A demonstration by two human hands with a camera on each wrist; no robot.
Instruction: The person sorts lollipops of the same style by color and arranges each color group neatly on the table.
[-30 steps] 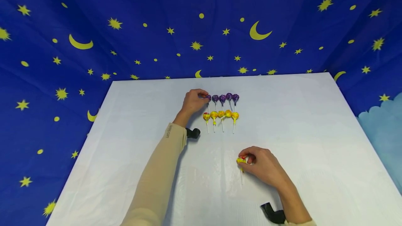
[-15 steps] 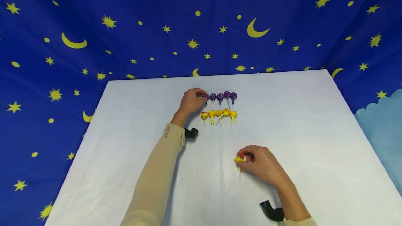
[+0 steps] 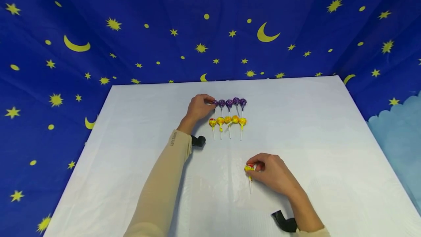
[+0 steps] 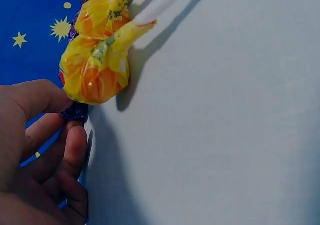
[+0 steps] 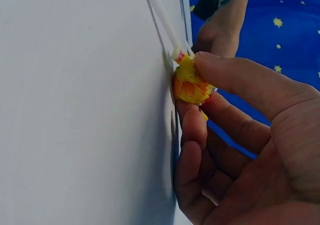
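Observation:
At the left end of a row of purple lollipops (image 3: 229, 104), my left hand (image 3: 199, 107) pinches the leftmost purple lollipop (image 3: 215, 103) by its wrapped head. Its stick points toward me. Just in front lies a row of yellow lollipops (image 3: 220, 121), one of them turned askew. In the left wrist view a yellow lollipop (image 4: 95, 72) partly hides the purple lollipop (image 4: 75, 112) at the fingertips. Nearer to me, my right hand (image 3: 274, 173) holds a yellow lollipop with red on its wrapper (image 3: 249, 168) between thumb and fingers, its white stick (image 5: 163, 20) lying along the table.
The white table (image 3: 312, 131) reaches back to a blue curtain (image 3: 164, 17) with yellow stars and moons. Black curved wrist pieces (image 3: 283, 222) jut from both wrists. A pale blue cloth (image 3: 396, 131) hangs at the right.
The head view has shifted slightly. On the table, both hands stay in place and keep their hold on the same lollipops.

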